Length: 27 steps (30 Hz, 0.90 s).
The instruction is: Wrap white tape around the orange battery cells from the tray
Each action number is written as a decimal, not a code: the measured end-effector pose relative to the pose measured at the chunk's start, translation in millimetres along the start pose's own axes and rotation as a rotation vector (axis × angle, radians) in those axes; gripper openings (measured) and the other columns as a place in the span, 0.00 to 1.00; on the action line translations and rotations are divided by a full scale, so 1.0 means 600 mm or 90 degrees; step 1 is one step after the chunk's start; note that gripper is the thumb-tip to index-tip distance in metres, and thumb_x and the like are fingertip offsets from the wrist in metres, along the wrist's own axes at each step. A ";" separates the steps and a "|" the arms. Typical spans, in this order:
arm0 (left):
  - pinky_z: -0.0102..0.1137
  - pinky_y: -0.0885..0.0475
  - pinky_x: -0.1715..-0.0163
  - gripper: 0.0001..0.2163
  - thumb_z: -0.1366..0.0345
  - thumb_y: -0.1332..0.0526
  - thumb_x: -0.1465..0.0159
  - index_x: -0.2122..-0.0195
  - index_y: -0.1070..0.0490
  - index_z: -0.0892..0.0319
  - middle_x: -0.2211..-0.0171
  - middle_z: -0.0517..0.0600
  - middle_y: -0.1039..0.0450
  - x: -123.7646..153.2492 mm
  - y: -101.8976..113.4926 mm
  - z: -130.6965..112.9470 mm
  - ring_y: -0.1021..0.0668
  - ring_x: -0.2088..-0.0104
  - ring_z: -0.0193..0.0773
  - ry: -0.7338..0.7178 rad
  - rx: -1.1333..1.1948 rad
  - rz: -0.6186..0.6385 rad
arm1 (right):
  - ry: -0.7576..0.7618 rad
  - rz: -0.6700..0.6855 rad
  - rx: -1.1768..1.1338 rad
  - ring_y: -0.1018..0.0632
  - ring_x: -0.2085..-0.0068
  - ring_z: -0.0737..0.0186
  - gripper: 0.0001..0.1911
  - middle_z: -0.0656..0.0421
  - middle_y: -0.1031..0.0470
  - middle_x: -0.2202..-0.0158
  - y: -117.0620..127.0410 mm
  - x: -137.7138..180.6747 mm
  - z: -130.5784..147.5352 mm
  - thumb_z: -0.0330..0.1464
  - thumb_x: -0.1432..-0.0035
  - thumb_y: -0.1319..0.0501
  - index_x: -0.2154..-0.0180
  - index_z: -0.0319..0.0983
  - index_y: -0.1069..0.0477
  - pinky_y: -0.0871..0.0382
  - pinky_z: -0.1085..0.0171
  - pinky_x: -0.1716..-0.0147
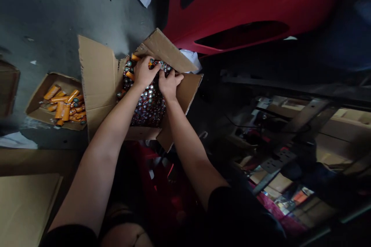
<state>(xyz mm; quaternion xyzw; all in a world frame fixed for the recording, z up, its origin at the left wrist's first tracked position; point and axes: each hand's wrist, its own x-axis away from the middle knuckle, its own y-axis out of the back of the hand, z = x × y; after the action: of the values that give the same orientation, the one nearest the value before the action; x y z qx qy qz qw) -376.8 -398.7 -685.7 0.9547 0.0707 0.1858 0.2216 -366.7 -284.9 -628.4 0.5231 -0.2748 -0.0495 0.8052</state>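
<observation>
A cardboard box (100, 77) with its flaps folded out is filled with cylindrical batteries (147, 104), most standing on end in tight rows. At the far end of the box, my left hand (144, 72) has its thumb and fingers curled around an orange-sleeved battery (151, 62). Beside it, my right hand (169, 84) rests over the batteries near the right flap, fingers apart, nothing visible in its grasp. A few orange batteries (130, 75) lie loose on top near my left hand.
Left of the box, a shallow cardboard tray (36, 106) holds several orange batteries (60, 109). A red plastic chair (232, 7) stands beyond the box. At right is a cluttered metal rack with a power strip (278, 160). Another carton (26, 204) sits at lower left.
</observation>
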 end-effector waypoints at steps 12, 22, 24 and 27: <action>0.48 0.27 0.37 0.10 0.55 0.32 0.30 0.49 0.21 0.48 0.47 0.53 0.17 0.005 -0.024 0.015 0.20 0.45 0.51 -0.022 0.041 -0.026 | 0.147 -0.042 -0.051 0.24 0.34 0.43 0.31 0.41 0.28 0.38 0.018 -0.026 -0.057 0.51 0.28 0.44 0.41 0.34 0.24 0.37 0.38 0.27; 0.54 0.32 0.29 0.42 0.47 0.20 0.48 0.33 0.29 0.51 0.34 0.56 0.27 -0.030 0.014 0.068 0.26 0.32 0.61 -0.108 0.020 0.262 | 0.065 0.149 -0.198 0.23 0.31 0.42 0.40 0.46 0.20 0.36 0.016 -0.077 -0.044 0.64 0.35 0.40 0.40 0.39 0.23 0.36 0.35 0.27; 0.55 0.36 0.25 0.56 0.45 0.17 0.55 0.27 0.36 0.53 0.28 0.58 0.33 -0.024 0.023 0.085 0.32 0.27 0.65 -0.164 0.019 0.315 | 0.062 0.178 -0.230 0.21 0.33 0.43 0.40 0.48 0.18 0.40 0.014 -0.092 -0.041 0.65 0.35 0.40 0.43 0.38 0.21 0.35 0.34 0.28; 0.58 0.46 0.21 0.65 0.45 0.17 0.56 0.21 0.47 0.58 0.22 0.65 0.45 0.010 0.026 0.086 0.42 0.22 0.70 -0.188 0.005 0.256 | 0.054 0.184 -0.230 0.20 0.35 0.43 0.39 0.49 0.16 0.44 0.004 -0.100 -0.039 0.65 0.35 0.40 0.47 0.38 0.19 0.34 0.34 0.29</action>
<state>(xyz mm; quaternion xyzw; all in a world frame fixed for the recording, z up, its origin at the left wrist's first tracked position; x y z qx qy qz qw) -350.5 -432.0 -719.7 0.9672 -0.1533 0.0843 0.1844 -406.0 -242.7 -657.0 0.3270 -0.2997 0.0398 0.8954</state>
